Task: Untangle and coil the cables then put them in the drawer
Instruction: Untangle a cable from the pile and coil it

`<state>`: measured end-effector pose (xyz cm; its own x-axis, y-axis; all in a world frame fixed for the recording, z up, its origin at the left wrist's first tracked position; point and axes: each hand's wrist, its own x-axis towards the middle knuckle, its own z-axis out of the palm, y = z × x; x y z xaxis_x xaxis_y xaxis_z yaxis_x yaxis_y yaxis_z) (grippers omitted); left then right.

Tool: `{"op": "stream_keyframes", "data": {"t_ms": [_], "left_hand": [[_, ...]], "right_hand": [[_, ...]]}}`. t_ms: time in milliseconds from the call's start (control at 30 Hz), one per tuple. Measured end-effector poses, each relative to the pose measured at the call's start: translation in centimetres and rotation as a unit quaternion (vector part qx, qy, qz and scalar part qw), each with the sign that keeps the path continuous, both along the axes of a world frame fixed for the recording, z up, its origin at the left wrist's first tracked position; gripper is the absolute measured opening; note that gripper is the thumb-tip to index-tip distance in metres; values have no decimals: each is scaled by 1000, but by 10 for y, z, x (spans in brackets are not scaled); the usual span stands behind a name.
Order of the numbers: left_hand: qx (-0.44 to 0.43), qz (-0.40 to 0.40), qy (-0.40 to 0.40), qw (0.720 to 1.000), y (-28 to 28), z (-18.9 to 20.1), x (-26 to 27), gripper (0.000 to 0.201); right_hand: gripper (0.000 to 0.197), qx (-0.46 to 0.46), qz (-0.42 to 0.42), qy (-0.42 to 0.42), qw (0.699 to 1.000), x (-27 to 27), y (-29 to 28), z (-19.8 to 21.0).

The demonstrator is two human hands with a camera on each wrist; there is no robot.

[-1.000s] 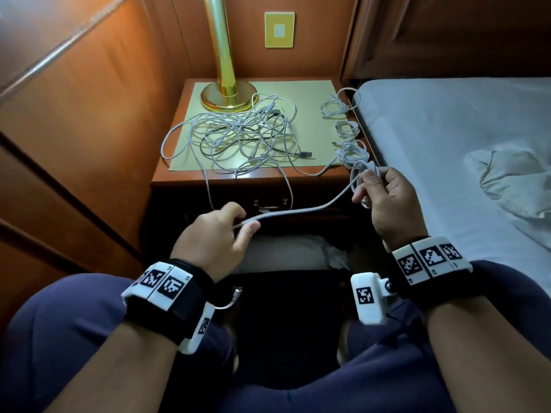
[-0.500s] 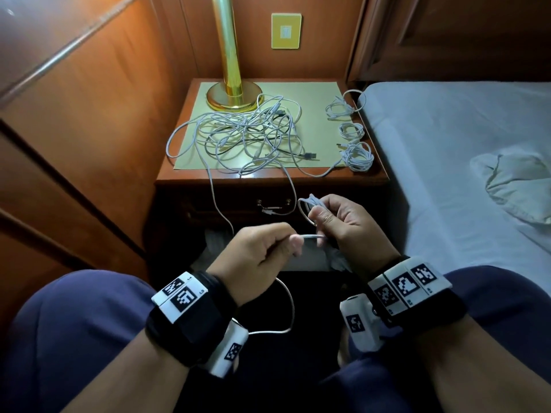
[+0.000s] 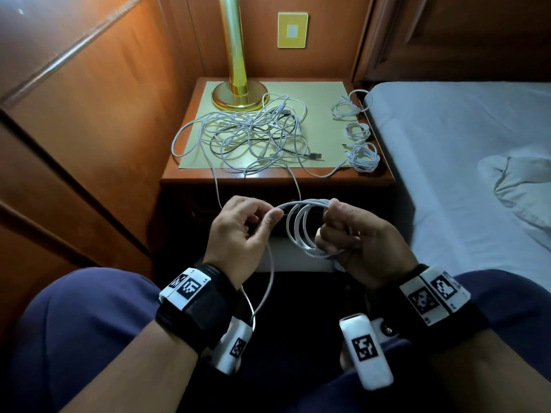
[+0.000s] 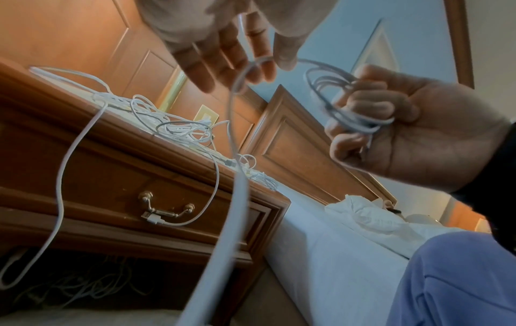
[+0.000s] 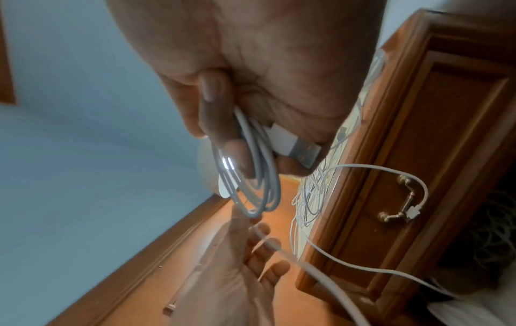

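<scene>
The thin white charging cable (image 3: pixel 301 231) is wound into several round loops held in the air in front of the wooden bedside table (image 3: pixel 384 177), its loose tail sagging down past the left wrist. A white USB plug (image 5: pixel 296 150) shows at the heel of the right hand in the right wrist view. The right hand (image 3: pixel 366 242) has its fingers curled round the bundle of loops, gripping them. The left hand (image 3: pixel 238 234) pinches the free strand between thumb and forefinger just beside the loops; its other fingers are loosely extended. On the table a tangled heap of white and dark cables (image 3: pixel 253 135) lies on a pale yellow mat (image 3: pixel 313 93), two strands hanging over the front edge past the closed drawer with its brass handle (image 4: pixel 167 209). Three small coiled white cables (image 3: pixel 362 156) sit along the table's right edge. A brass lamp base (image 3: pixel 238 96) stands at the back, a bed with a pale sheet (image 3: pixel 462 144) to the right, wood panelling around
</scene>
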<state>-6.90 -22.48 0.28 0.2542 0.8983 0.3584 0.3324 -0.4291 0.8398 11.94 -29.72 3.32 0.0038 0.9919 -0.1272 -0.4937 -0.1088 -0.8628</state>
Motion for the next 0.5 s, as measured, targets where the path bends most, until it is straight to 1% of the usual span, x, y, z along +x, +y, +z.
{"op": "stream_keyframes", "data": {"t_ms": [67,100,167,233,267,333,367,400,433,467,500], "left_hand": [[-4,18,3,1000,-1,-4,2,6],[-23,15,-1,1000,-2,-5,3,5],[-92,-17,-39,995,-7,-4,7,9],[-149,-60,-87,983,-13,-1,10,16],[-175,-77,-112,975,-15,-1,11,22],[-258,-113,-173,944,-16,-1,12,45],[-293,-131,-190,928,-16,-3,11,58],[-308,-145,-194,920,-16,-5,11,65],[-300,-148,-184,924,-17,-6,11,65],[-276,-145,-166,936,-18,-8,11,57],[-245,-137,-140,950,-20,-8,12,43]], "right_hand": [[34,-18,-3,38,999,-3,-2,1],[33,-24,-11,53,998,-5,-3,1],[33,-31,-27,81,996,-9,-1,-1],[34,-28,-31,96,994,-12,1,-4],[36,-25,-33,96,994,-13,3,-5],[39,-30,-42,87,995,-15,6,-8],[41,-36,-48,75,995,-17,7,-8],[41,-41,-54,59,996,-18,8,-9],[41,-42,-57,43,997,-18,8,-9],[39,-40,-57,31,997,-19,9,-11],[38,-37,-57,19,998,-20,10,-12]]}}
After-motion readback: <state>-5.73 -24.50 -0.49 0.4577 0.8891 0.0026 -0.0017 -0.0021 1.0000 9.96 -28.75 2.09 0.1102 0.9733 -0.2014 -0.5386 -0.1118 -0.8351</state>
